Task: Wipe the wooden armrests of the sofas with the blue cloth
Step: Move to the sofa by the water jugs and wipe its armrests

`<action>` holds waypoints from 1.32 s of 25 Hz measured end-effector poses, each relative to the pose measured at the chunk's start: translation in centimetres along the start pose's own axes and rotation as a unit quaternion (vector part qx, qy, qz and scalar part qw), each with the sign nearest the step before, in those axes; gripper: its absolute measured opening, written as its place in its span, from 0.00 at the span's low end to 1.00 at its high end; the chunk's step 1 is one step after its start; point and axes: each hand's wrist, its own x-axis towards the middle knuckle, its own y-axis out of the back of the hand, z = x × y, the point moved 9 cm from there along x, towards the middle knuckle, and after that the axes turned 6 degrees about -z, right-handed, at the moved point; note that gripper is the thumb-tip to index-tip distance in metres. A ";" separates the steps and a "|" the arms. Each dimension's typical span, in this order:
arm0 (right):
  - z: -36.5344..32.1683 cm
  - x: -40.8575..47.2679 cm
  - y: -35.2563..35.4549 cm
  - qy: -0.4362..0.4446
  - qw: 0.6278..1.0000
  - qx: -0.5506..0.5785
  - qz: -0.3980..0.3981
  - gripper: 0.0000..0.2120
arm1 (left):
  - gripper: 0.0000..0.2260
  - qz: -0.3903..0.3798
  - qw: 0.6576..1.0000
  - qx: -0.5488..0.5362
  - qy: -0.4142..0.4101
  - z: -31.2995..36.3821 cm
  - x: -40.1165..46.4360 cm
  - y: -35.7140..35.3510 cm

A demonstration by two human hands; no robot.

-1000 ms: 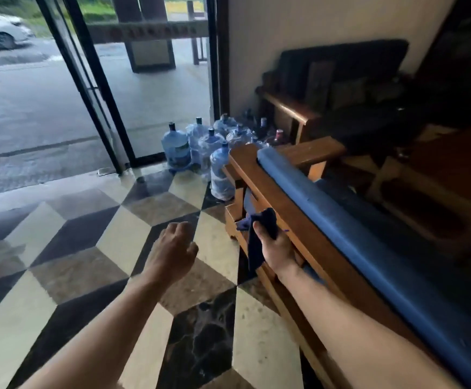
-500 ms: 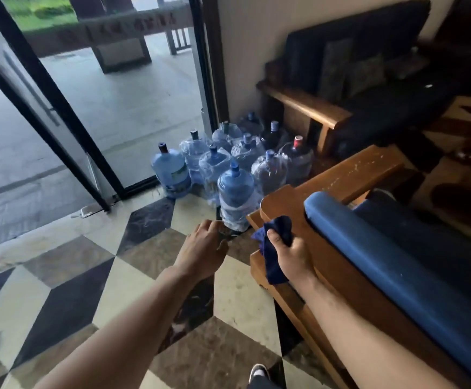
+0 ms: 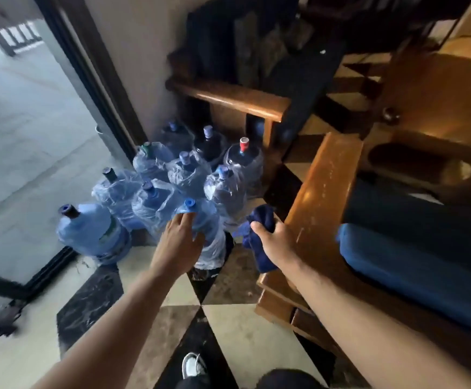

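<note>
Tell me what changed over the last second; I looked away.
The right hand slid the blue cloth forward along the sofa's wooden frame to the armrest corner. The left hand reached forward over a water jug. The cloth stays gripped; the jugs haven't moved.

Bare forearms, no sleeves; a white shoe (image 3: 191, 365) (dark trousers above)

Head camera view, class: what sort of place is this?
Probably a lobby or waiting area: wooden-armed sofas with blue cushions, water jugs beside a glass door, chequered stone floor.
</note>
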 end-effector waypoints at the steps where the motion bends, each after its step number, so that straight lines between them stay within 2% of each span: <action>1: 0.0 1.1 -0.5 -0.021 0.999 0.000 0.039 0.30 | 0.21 -0.020 1.000 0.001 -0.017 -0.5 3.0 0.0; 3: -0.2 2.4 -0.4 -0.074 0.993 0.004 0.091 0.25 | 0.21 -0.075 0.997 -0.003 -0.030 -0.1 7.6 -0.9; 5: -0.3 3.1 1.3 -0.121 0.982 0.036 0.139 0.20 | 0.23 -0.147 0.986 -0.006 -0.076 2.8 11.2 -3.2; 9: -0.8 6.2 6.8 -0.133 0.952 0.030 0.274 0.14 | 0.25 -0.240 0.956 -0.002 -0.170 8.5 18.8 -7.7; 10: -0.4 7.6 7.9 -0.131 0.950 0.014 0.283 0.14 | 0.25 -0.254 0.950 0.008 -0.181 9.8 21.2 -9.0; 12: 0.1 9.8 9.2 -0.136 0.960 0.009 0.245 0.15 | 0.24 -0.262 0.946 0.028 -0.189 12.2 25.2 -10.8; 14: 0.2 12.4 11.2 -0.122 0.968 0.010 0.218 0.21 | 0.23 -0.286 0.931 0.062 -0.217 15.5 28.5 -12.8; 17: 0.6 13.5 14.3 -0.109 0.955 -0.087 0.261 0.25 | 0.23 -0.317 0.899 0.106 -0.281 20.1 31.5 -15.8; 18: 1.8 13.6 14.9 -0.125 0.945 -0.071 0.293 0.23 | 0.23 -0.330 0.888 0.113 -0.299 21.9 32.0 -16.8; 21: 5.6 13.6 15.4 -0.177 0.896 0.063 0.402 0.06 | 0.23 -0.371 0.860 0.135 -0.324 26.2 33.0 -19.4; 23: 7.6 14.9 16.0 -0.182 0.887 0.108 0.410 0.09 | 0.22 -0.388 0.848 0.137 -0.333 28.8 34.8 -21.0; 25: 8.9 15.9 17.5 -0.206 0.873 0.120 0.425 0.02 | 0.21 -0.393 0.840 0.149 -0.342 30.9 37.2 -22.5; 27: 10.5 17.8 19.3 -0.238 0.859 0.127 0.434 0.08 | 0.21 -0.400 0.829 0.177 -0.349 32.9 40.4 -24.7; 30: 12.5 23.6 23.1 -0.261 0.868 0.092 0.412 0.10 | 0.22 -0.421 0.804 0.196 -0.370 37.0 46.0 -29.1; 33: 13.2 32.7 28.8 -0.255 0.883 0.037 0.392 0.06 | 0.22 -0.431 0.784 0.190 -0.404 42.0 52.3 -34.5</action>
